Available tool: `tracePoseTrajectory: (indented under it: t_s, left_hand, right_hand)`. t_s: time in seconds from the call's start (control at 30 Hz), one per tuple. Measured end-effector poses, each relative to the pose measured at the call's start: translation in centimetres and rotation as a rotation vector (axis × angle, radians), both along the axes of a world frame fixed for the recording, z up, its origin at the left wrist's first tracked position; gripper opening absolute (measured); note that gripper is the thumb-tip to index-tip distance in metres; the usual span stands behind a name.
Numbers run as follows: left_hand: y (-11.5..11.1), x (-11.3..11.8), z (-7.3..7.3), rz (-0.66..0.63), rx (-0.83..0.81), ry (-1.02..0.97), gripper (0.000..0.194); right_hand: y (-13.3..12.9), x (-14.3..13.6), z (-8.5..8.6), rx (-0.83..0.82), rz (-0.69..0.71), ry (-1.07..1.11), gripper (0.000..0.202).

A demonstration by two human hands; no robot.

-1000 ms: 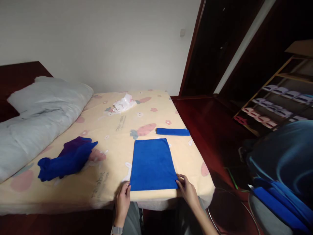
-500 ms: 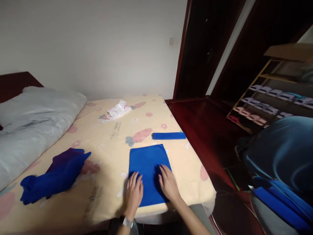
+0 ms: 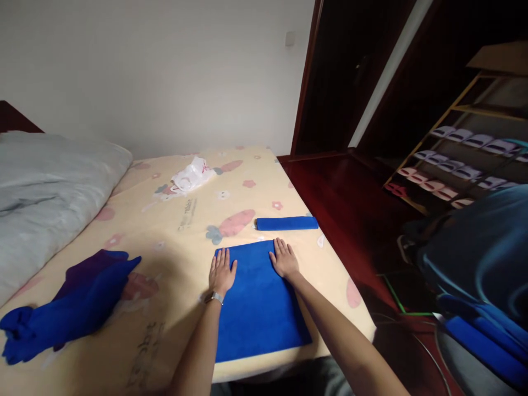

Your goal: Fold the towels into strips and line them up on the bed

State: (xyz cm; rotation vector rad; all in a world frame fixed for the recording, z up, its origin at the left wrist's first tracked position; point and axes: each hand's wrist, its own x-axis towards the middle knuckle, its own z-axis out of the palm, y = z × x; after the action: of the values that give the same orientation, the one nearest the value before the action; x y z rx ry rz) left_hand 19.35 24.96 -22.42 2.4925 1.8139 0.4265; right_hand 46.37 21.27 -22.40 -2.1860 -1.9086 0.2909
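Note:
A blue cloth (image 3: 259, 308) lies flat on the bed in front of me. My left hand (image 3: 223, 271) rests palm down at its far left corner, fingers stretched out. At the far right corner, my right hand (image 3: 285, 258) lies flat with its fingers extended. Just beyond the cloth is a narrow folded blue cloth strip (image 3: 287, 223). To the left sits a crumpled blue and purple cloth (image 3: 78, 300), apart from both hands.
A white plastic bag (image 3: 193, 175) lies toward the wall on the patterned bed sheet (image 3: 181, 286). A grey quilt (image 3: 53, 187) is heaped at left. Beyond the bed's right edge are a shoe rack (image 3: 457, 143) and folded blue cloths (image 3: 487, 352) on a stool.
Both hands have slid away from me, from the cloth's middle to its far corners, fingers now straighter. My view has shifted slightly.

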Motion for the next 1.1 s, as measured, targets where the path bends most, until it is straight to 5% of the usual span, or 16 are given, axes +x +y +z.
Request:
tracePoseTrajectory:
  t_s: [0.1, 0.2, 0.4, 0.5, 0.87, 1.0, 1.1]
  left_hand:
    - [-0.8, -1.6, 0.7, 0.096, -0.026, -0.010, 0.065]
    - [-4.1, -2.6, 1.5, 0.151, 0.057, -0.035, 0.062]
    - [-14.9, -0.8, 1.7, -0.194, 0.132, 0.024, 0.060]
    - [-18.0, -1.3, 0.8, -0.250, 0.077, 0.075, 0.062]
    - [-21.6, -9.1, -0.8, -0.059, 0.105, 0.057, 0.066]
    - [-22.0, -10.0, 0.0, -0.054, 0.120, 0.042, 0.064]
    - [-20.6, -8.9, 1.9, -0.003, 0.173, -0.029, 0.063]
  right_hand:
    - [-1.1, 1.3, 1.0, -0.011, -0.040, -0.010, 0.067]
    - [-4.0, -0.5, 2.3, 0.111, -0.070, -0.005, 0.063]
    - [-13.9, -11.2, 2.8, 0.254, 0.164, 0.100, 0.060]
    - [-16.8, -13.3, 1.8, 0.193, 0.225, 0.138, 0.058]
    - [-19.8, -5.2, -0.2, 0.091, -0.060, 0.049, 0.067]
    - [-20.8, -4.6, -0.1, 0.091, -0.083, 0.048, 0.068]
    - [-20.1, -4.8, 0.8, 0.140, -0.120, 0.045, 0.068]
